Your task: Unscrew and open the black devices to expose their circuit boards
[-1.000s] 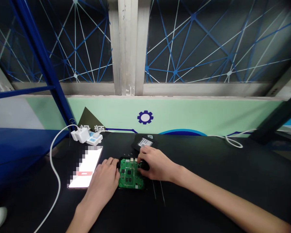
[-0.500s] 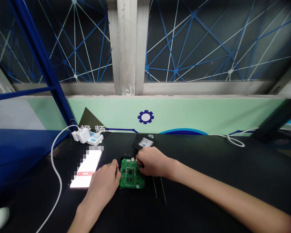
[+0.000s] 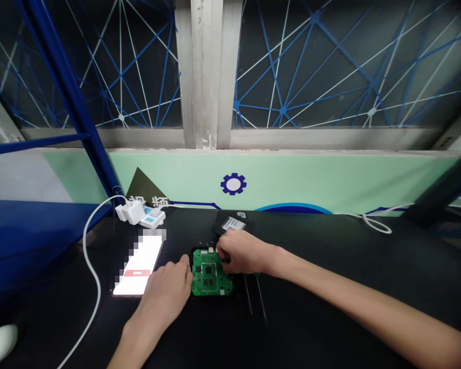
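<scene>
A green circuit board (image 3: 212,274) lies in a dark, shallow case on the black table. My left hand (image 3: 169,287) grips the left edge of the board and its case, thumb and fingers closed there. Over the board's upper right corner, my right hand (image 3: 236,252) is curled closed; a bit of something dark shows at its fingers, but I cannot make out what it is. Two thin metal rods (image 3: 262,302) lie on the table to the right of the board. Several small screws (image 3: 206,243) lie just behind it.
A black cover with a white label (image 3: 233,224) lies behind my right hand. At left are a lit phone (image 3: 141,264), a white plug adapter with power strip (image 3: 132,211) and a white cable (image 3: 87,256). A white mouse (image 3: 2,344) sits at the lower left.
The whole view has shifted slightly, so everything appears a little further right. Both hands keep about the same places on the board, with hardly any visible movement.
</scene>
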A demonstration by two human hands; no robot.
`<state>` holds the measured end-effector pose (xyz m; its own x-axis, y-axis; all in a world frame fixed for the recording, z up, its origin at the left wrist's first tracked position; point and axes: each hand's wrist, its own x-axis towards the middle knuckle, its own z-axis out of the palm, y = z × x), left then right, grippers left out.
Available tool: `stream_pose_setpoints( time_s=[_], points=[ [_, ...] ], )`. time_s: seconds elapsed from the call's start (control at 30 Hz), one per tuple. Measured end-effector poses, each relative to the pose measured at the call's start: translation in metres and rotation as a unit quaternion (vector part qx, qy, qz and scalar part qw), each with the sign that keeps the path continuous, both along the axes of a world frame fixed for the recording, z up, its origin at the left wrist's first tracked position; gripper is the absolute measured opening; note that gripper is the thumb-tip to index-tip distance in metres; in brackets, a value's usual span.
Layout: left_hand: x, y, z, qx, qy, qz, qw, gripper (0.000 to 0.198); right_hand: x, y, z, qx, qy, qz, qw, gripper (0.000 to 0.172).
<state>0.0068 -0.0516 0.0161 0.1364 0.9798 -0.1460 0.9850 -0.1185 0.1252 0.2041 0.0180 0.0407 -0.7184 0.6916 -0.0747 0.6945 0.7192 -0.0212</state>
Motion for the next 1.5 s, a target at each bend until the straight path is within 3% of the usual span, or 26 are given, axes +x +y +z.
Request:
stream_pose_setpoints(
  time_s=[0.43,0.67,0.87,1.27,1.5],
  points=[
    [-0.001,0.001,-0.002,-0.033,-0.011,-0.001,0.999,0.031,0.015,-0.008,-0.005,-0.020,0.077,-0.029,0.996,0.004],
    [0.001,0.002,0.003,-0.057,-0.017,0.015,0.998,0.032,0.027,-0.005,-0.021,-0.012,0.215,0.008,0.977,0.010],
    [0.000,0.003,0.000,-0.040,-0.011,0.018,0.999,0.032,0.035,-0.007,-0.035,-0.017,0.327,0.039,0.944,0.011],
    [0.001,0.003,-0.006,-0.011,0.010,0.010,1.000,0.031,0.037,-0.016,-0.059,0.014,0.542,-0.049,0.839,0.007],
    [0.002,0.002,-0.005,-0.007,0.008,0.024,1.000,0.027,0.039,-0.015,-0.065,0.024,0.592,-0.086,0.801,0.008]
  ],
)
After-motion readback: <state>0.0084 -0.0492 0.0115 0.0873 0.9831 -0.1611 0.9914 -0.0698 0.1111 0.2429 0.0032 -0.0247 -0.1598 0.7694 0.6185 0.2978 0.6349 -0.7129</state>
